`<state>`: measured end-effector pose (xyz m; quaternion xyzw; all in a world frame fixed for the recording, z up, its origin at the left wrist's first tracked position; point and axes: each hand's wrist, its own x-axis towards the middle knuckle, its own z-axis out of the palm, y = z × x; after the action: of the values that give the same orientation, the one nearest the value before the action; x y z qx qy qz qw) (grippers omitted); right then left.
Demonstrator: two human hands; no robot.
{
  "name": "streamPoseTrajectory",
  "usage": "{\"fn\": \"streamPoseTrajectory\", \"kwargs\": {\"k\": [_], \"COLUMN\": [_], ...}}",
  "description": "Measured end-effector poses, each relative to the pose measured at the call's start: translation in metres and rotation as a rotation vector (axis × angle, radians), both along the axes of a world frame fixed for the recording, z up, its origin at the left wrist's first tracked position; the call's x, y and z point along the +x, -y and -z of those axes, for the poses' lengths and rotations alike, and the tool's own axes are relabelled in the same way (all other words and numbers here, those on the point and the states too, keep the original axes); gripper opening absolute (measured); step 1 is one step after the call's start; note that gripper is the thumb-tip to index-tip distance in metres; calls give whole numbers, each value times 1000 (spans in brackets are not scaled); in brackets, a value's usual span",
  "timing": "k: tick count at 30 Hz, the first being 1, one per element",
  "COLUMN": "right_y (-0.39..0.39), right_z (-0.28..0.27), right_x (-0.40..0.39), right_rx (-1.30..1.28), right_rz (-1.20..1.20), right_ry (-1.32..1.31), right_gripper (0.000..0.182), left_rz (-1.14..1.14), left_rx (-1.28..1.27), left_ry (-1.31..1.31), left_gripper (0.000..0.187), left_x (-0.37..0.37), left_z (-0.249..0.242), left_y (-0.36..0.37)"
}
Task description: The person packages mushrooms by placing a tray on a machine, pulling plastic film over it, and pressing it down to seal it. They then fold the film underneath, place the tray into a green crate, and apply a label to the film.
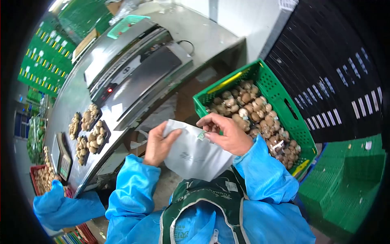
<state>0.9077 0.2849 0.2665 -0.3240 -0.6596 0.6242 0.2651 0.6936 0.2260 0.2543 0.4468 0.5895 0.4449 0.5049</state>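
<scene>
Both hands meet on a white paper sheet (194, 156) held in front of the person's chest. Left hand (157, 143) grips the sheet's left edge, thumb on top and fingers curled beneath, so that the paper runs out to the right from its palm. Right hand (226, 133) sits at the sheet's upper right corner, its thumb and forefinger pressed together on a small green tag (201, 136) that lies at the paper's top edge; the remaining fingers arch loosely over it. Between the two hands the sheet slopes down toward the green apron (207, 201) and the blue sleeves (134, 187).

Just beyond the right hand stands a green crate (280, 101) filled with brown mushrooms (248, 110). To the left, well apart from the paper, a steel machine (138, 69) stretches away, with black trays of mushrooms (90, 132) and a small scale (64, 156) on its surface. Another person's blue sleeve (61, 205) shows at the lower left, near a red crate (40, 179).
</scene>
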Motion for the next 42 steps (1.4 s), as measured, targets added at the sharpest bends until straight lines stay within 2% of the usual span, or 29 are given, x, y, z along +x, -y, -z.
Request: {"fn": "streamPoseTrajectory", "kwargs": {"k": [6, 8, 12, 14, 16, 17, 18, 20, 22, 25, 29, 32, 36, 38, 40, 42], "right_y": [-6, -5, -1, -1, -4, -8, -10, -11, -14, -15, -11, -5, -2, -7, -15, -26], "right_z": [-13, -11, -21, -27, -43, -48, -50, -52, -46, -55, -66, -76, -81, -82, -82, -84], "right_x": [-51, -63, -81, -84, -83, -78, -76, -76, -81, -99, -118, -128, -142, -146, -146, -142], "right_rx": [173, 417, 622, 642, 516, 374, 382, -16, 30, 299, 383, 431, 640, 838, 851, 805], "right_rz": [-11, 55, 47, 54, 149, 132, 136, 74, 25, -13, -21, -19, 5, 38, 73, 52], "right_ry": [108, 151, 331, 352, 294, 284, 291, 26, 21, 188, 233, 283, 303, 346, 359, 391], "right_gripper": [26, 24, 31, 38, 45, 48, 48, 46, 45, 41, 40, 40, 44, 44, 44, 51], "left_rz": [-11, -14, 12, 23, 10, -12, -6, -23, -6, 29, 75, 87, 122, 135, 118, 178], "left_rx": [51, 57, 96, 74, 75, 70, 77, 86, 99, 151, 131, 148, 174, 190, 191, 215], "left_ry": [85, 100, 175, 245, 268, 284, 291, 297, 298, 318, 285, 380, 368, 338, 358, 369], "left_gripper": [15, 17, 22, 21, 21, 21, 21, 21, 22, 22, 22, 21, 21, 20, 20, 21], "left_x": [-21, -28, -44, -52, -60, -65, -71, -82, -92, -105, -125, -137, -147, -148, -145, -144], "left_z": [0, -1, -2, -5, -8, -8, -9, -9, -9, -13, -23, -21, -28, -35, -40, -45], "left_y": [4, 4, 2, 2, 1, 1, 0, -2, -5, -8, -10, -13, -22, -30, -41, -55]}}
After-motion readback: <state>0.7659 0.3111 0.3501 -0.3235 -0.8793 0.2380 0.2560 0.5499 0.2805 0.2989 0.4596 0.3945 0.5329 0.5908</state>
